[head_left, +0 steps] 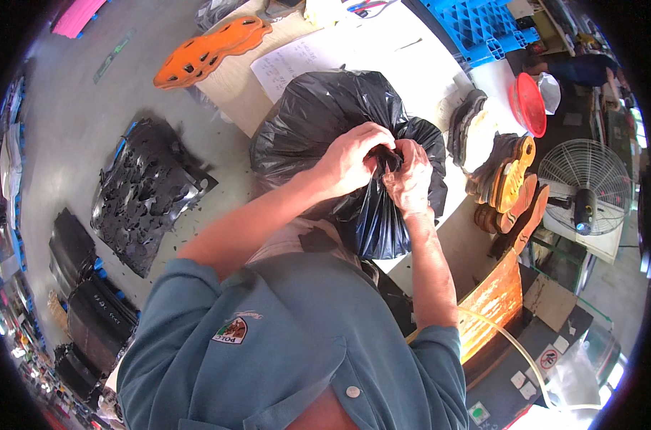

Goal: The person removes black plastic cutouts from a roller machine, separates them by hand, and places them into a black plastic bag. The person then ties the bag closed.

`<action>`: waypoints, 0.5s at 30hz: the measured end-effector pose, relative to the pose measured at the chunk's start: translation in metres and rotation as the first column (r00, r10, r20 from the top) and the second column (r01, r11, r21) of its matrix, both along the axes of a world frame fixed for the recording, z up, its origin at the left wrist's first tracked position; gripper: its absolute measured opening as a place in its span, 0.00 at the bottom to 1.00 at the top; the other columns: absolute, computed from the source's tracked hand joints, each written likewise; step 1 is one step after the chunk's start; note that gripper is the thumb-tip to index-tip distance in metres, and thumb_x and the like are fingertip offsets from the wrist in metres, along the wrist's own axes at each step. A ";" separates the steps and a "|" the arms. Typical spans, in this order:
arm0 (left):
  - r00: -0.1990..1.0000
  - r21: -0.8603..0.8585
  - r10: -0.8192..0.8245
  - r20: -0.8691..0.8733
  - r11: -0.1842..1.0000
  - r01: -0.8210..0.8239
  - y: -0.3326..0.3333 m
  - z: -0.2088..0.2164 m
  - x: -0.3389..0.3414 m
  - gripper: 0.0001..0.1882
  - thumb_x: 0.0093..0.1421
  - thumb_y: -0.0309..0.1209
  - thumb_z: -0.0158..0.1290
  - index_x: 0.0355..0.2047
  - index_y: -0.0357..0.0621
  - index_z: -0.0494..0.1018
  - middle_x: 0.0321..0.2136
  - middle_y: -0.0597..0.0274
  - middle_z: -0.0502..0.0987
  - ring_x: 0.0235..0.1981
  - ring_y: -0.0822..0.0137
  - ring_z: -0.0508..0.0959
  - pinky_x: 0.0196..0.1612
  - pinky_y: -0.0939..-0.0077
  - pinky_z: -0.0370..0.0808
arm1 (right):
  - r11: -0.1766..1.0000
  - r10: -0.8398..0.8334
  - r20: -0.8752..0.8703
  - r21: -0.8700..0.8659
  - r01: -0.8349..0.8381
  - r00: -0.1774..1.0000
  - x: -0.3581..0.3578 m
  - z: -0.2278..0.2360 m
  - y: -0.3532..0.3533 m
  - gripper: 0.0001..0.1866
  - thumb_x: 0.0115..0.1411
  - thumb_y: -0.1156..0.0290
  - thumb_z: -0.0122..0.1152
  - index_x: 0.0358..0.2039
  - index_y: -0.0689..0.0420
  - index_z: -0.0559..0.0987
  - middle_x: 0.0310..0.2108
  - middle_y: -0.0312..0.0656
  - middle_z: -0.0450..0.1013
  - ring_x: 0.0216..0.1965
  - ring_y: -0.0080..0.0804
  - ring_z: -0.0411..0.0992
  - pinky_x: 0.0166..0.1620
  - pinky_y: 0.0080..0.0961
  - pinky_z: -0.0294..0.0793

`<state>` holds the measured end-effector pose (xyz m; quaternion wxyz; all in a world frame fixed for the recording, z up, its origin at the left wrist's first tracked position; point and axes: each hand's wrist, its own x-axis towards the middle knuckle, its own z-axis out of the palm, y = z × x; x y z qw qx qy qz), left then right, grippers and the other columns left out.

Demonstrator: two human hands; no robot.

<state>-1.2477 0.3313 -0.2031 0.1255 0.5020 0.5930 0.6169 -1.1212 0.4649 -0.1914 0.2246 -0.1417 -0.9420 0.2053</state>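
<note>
A full black plastic bag (304, 107) bulges on the worktable in front of me, its gathered neck pulled together near its right side. My left hand (357, 158) grips the bunched plastic with curled fingers. Close beside it, my right hand (410, 175) pinches the same gathered neck from the other side. Loose folds of the bag hang below both hands and spread out to the right. What fills the bag is hidden.
An orange perforated sole-shaped piece (211, 54) and a written paper sheet (297, 64) lie beyond the bag. At right are stacked soles (511, 172), a red bowl (528, 105), a blue plastic crate (476, 29) and a fan (585, 186). Cut black sheets (146, 193) lie on the floor at left.
</note>
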 end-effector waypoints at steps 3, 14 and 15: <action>0.990 0.002 0.128 -0.060 0.992 -0.128 -0.001 -0.004 0.014 0.21 0.51 0.09 0.55 0.44 0.43 0.77 0.47 0.55 0.79 0.49 0.53 0.81 0.51 0.62 0.80 | 1.000 -0.004 0.002 -0.002 0.004 1.000 0.003 -0.001 0.000 0.12 0.56 0.78 0.67 0.40 0.60 0.76 0.34 0.48 0.77 0.38 0.54 0.76 0.46 0.46 0.76; 0.985 0.052 0.127 -0.118 0.991 -0.122 -0.018 -0.017 0.022 0.20 0.46 0.10 0.62 0.38 0.44 0.83 0.43 0.57 0.71 0.39 0.60 0.80 0.42 0.67 0.80 | 0.716 0.111 0.277 -0.688 0.117 0.954 0.004 0.037 0.021 0.20 0.72 0.56 0.65 0.46 0.63 0.85 0.36 0.44 0.82 0.39 0.27 0.78 0.47 0.24 0.76; 0.981 0.051 0.123 -0.153 0.992 -0.116 -0.018 -0.016 0.022 0.20 0.45 0.10 0.62 0.38 0.45 0.83 0.40 0.58 0.71 0.38 0.59 0.79 0.40 0.66 0.80 | 0.748 0.071 0.391 -0.629 0.210 0.918 0.001 0.038 0.019 0.21 0.68 0.55 0.69 0.45 0.64 0.86 0.36 0.45 0.83 0.39 0.29 0.79 0.46 0.26 0.77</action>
